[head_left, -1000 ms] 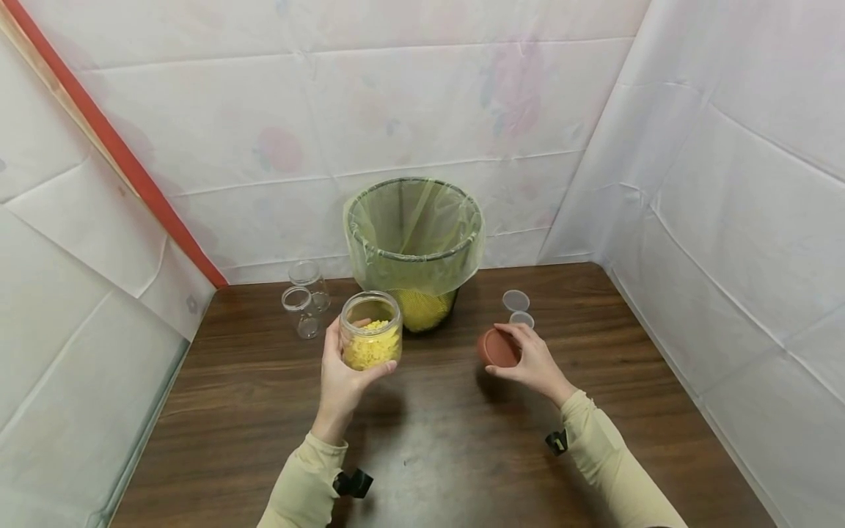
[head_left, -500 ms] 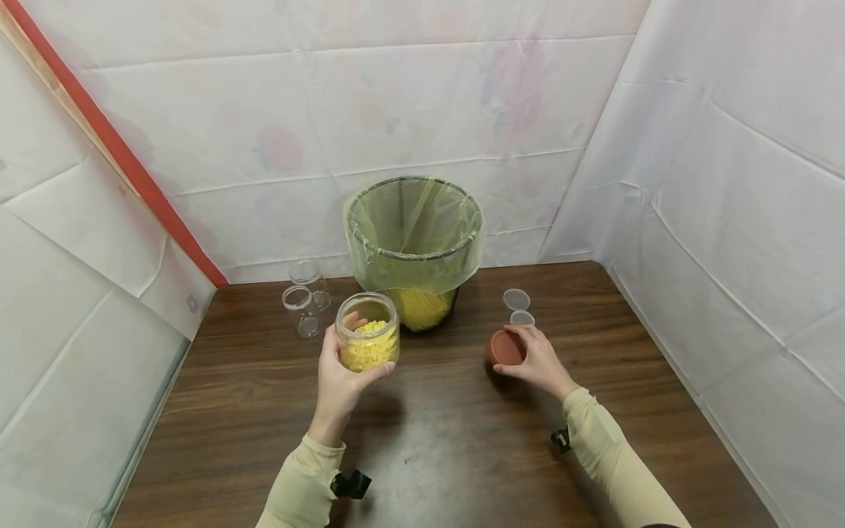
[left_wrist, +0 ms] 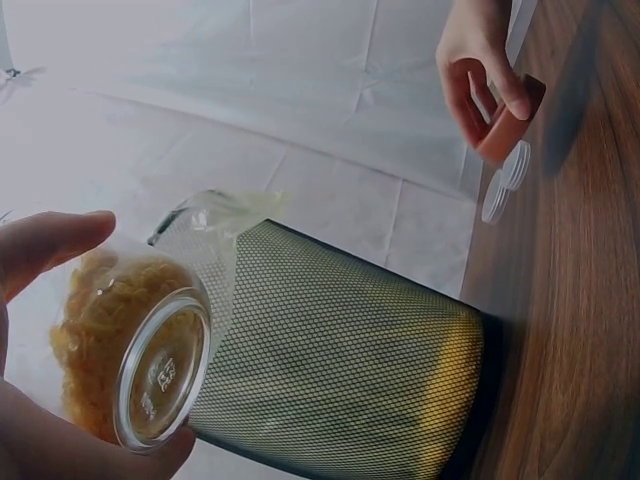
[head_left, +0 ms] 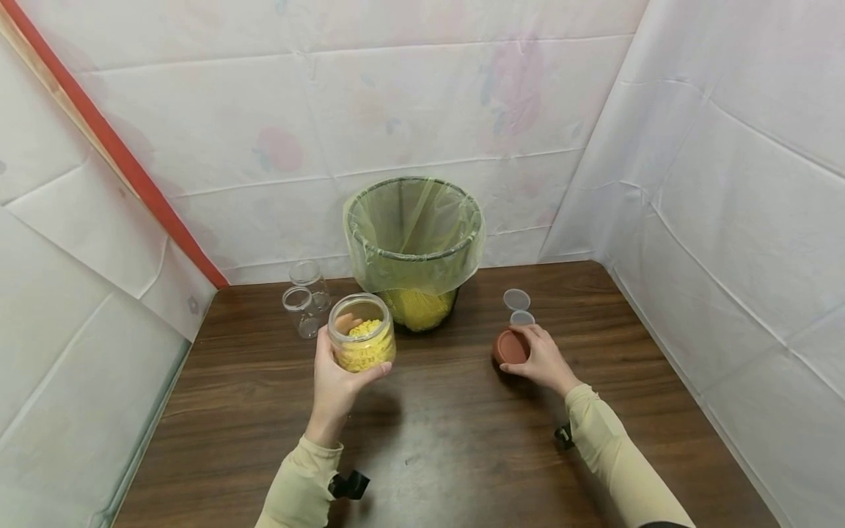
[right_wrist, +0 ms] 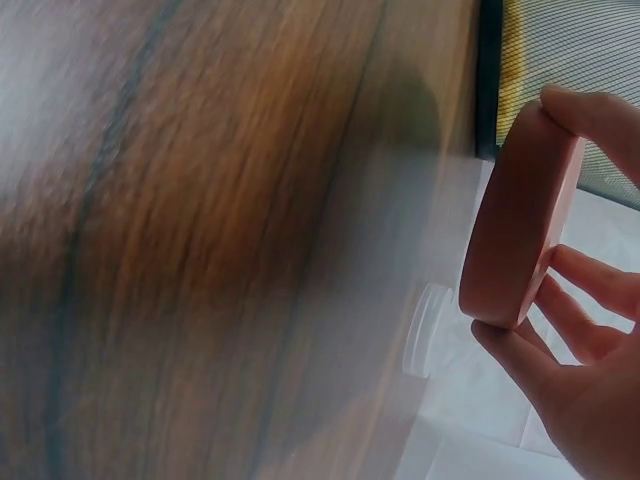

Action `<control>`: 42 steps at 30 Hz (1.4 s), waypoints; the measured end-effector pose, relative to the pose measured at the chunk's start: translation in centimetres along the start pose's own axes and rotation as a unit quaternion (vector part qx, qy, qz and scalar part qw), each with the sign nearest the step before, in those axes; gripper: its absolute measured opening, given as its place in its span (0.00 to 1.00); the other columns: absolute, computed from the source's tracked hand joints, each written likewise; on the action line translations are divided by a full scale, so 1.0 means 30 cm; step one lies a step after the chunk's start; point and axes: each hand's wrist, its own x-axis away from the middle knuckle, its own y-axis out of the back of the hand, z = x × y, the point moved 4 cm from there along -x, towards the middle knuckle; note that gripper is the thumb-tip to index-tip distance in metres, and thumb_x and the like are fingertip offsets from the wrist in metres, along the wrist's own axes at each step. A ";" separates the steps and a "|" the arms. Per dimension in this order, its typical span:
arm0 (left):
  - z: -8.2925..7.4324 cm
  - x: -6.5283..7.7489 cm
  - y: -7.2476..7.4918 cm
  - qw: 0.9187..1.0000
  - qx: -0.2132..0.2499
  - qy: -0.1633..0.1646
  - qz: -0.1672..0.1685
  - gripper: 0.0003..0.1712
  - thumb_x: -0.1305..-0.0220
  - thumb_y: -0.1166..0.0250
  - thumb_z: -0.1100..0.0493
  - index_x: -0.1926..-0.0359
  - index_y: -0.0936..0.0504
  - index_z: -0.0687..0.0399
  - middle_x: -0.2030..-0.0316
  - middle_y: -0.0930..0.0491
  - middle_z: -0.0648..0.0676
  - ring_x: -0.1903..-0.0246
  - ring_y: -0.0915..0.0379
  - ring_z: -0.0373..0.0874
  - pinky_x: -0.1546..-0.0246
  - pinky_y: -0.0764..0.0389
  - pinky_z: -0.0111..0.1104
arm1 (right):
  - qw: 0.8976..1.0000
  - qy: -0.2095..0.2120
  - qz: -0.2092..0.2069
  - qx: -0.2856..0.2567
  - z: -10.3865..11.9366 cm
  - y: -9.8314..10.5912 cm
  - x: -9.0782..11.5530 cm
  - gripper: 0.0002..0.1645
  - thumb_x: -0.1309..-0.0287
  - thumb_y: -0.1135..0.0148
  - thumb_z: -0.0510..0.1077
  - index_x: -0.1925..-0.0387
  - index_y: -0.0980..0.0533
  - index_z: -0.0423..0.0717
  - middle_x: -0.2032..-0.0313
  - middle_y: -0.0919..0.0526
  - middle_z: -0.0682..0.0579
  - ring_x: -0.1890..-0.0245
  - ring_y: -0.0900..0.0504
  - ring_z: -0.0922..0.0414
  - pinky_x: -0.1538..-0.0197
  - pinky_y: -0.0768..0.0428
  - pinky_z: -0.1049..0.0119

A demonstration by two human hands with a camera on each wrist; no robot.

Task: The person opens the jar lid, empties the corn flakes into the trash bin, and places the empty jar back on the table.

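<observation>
My left hand (head_left: 335,389) grips an uncapped clear jar (head_left: 363,345), partly filled with small yellow pieces, and holds it up in front of the bin. In the left wrist view the underside of this jar (left_wrist: 165,375) faces the camera. On the right, my right hand (head_left: 545,364) holds a flat, round reddish-brown lid (head_left: 511,348) by its edge, thumb on one side and fingers on the other. Seen from the right wrist, the lid (right_wrist: 520,220) hangs just over the tabletop, with its shadow on the wood.
A black mesh bin (head_left: 414,257) with a pale yellow-green liner stands at the back middle. Two clear jars, one nearer (head_left: 300,312) and one farther (head_left: 310,279), stand left of it. Two translucent lids (head_left: 516,299) lie at right. White sheeting (head_left: 726,220) walls the dark wooden table.
My right hand has carried the reddish-brown lid rightward and a little toward the translucent lids. My left hand with the jar has drifted slightly left.
</observation>
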 end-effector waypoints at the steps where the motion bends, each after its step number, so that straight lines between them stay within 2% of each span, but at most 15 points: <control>1: -0.001 0.000 0.001 1.000 0.001 -0.001 -0.001 0.55 0.73 0.25 0.80 0.38 0.38 0.62 0.43 0.30 0.58 0.44 0.33 0.47 0.45 0.29 0.25 | 1.000 -0.001 0.001 0.000 -0.004 -0.001 -0.001 0.50 0.65 0.22 0.57 0.39 0.30 0.42 0.48 0.26 0.40 0.47 0.28 0.41 0.50 0.25 0.44; 13: -0.007 0.002 0.008 1.000 -0.003 0.003 -0.004 0.55 0.74 0.25 0.81 0.39 0.39 0.62 0.43 0.30 0.58 0.44 0.33 0.48 0.45 0.29 0.24 | 1.000 -0.024 0.011 0.007 -0.049 -0.006 -0.005 0.49 0.65 0.22 0.56 0.40 0.30 0.41 0.50 0.27 0.39 0.50 0.28 0.41 0.51 0.25 0.44; 42: -0.012 0.008 0.019 1.000 0.011 -0.004 -0.011 0.55 0.74 0.25 0.82 0.39 0.39 0.63 0.43 0.31 0.57 0.43 0.34 0.48 0.45 0.28 0.24 | 0.998 -0.046 0.015 0.034 -0.128 -0.003 -0.014 0.49 0.66 0.21 0.55 0.42 0.29 0.37 0.52 0.26 0.37 0.52 0.28 0.39 0.53 0.24 0.44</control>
